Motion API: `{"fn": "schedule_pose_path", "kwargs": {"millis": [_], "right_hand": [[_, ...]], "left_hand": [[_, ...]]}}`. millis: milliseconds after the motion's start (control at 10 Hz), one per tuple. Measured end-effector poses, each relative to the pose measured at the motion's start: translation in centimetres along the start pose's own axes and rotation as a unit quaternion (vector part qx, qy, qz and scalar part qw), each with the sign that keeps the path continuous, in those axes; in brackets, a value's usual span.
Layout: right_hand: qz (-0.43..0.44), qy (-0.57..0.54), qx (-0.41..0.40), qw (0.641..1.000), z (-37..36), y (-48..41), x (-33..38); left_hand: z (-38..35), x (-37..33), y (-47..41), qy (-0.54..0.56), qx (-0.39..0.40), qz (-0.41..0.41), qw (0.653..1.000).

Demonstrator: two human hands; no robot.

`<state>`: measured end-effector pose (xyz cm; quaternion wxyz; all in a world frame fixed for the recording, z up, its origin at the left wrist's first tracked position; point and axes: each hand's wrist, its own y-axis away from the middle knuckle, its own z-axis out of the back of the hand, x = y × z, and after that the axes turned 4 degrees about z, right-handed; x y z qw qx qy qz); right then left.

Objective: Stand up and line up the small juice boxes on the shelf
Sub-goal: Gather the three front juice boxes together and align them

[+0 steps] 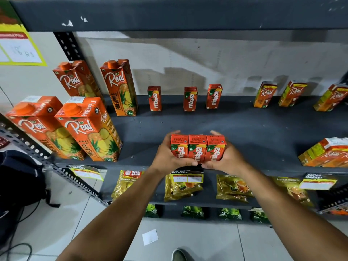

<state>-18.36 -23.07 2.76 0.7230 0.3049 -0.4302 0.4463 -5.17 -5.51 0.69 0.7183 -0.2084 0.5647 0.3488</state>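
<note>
Three small red Maaza juice boxes (pixel 197 147) stand upright, pressed side by side, near the front edge of the dark grey shelf (pixel 254 129). My left hand (pixel 167 155) clasps the left end of this trio and my right hand (pixel 227 157) clasps the right end, with thumbs under the front. At the back of the shelf stand three more small Maaza boxes, apart from each other: one at left (pixel 154 98), one in the middle (pixel 190 99), one at right (pixel 214 96).
Tall orange Real pineapple cartons (pixel 90 132) fill the shelf's left side. Small Real boxes (pixel 264 95) stand at the back right, and more lie at the front right (pixel 323 153). Tea packets (pixel 183 187) sit on the shelf below. A black bag (pixel 17 181) rests on the floor at left.
</note>
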Motion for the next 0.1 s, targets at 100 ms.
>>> {"fn": "schedule_pose_path", "kwargs": {"millis": [100], "right_hand": [[0.013,0.007,-0.066,0.998,-0.11,3.87,-0.49]], "left_hand": [[-0.43,0.24,1.99,-0.058,-0.078,-0.074,0.992]]}}
